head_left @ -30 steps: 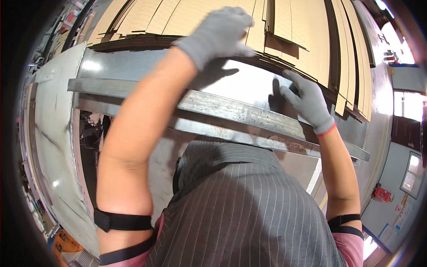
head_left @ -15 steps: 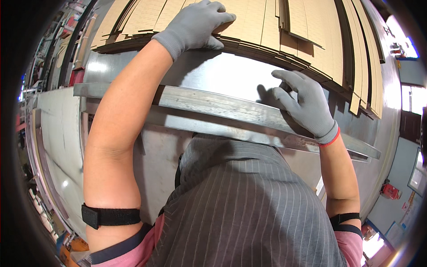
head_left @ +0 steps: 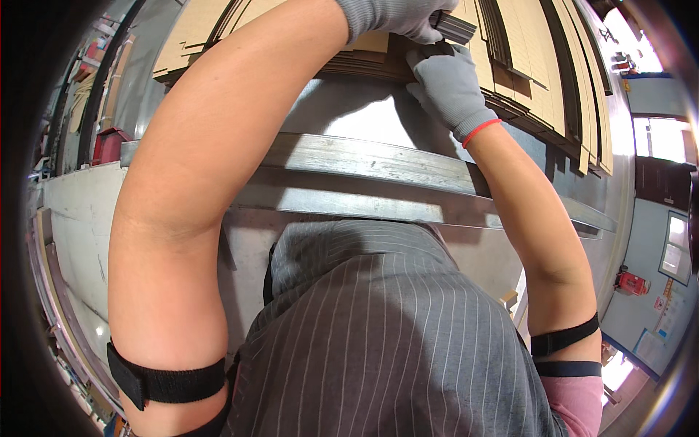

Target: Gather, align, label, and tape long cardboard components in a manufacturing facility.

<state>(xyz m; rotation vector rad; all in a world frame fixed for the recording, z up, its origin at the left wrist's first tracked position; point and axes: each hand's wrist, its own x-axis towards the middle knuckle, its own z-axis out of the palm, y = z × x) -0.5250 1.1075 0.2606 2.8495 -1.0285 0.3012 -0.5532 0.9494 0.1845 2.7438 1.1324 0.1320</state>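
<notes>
My left hand (head_left: pixel 397 16), in a grey glove, is at the top edge of the view, closed round a bundle of thin strips (head_left: pixel 457 29) with dark edges. Part of that hand is cut off by the frame. Just below it, my gloved right hand (head_left: pixel 450 84) reaches in with bent fingers close against the bundle's end. What its fingertips hold is hidden. Around both hands lie rows of long tan-faced strips (head_left: pixel 535 44), stacked in layers with uneven near ends. A dark gap shows between the rows beside my hands.
The strips rest on a shiny metal table (head_left: pixel 364 120). A long metal bar (head_left: pixel 371 156) runs across its near side, between the strips and my body. A red box (head_left: pixel 111 144) stands at the left, and a red object (head_left: pixel 632 282) is by the wall at the right.
Both hands have moved, the left rightward and the right up and to the left, so they are now close together. A bundle of strips is now in the left hand.
</notes>
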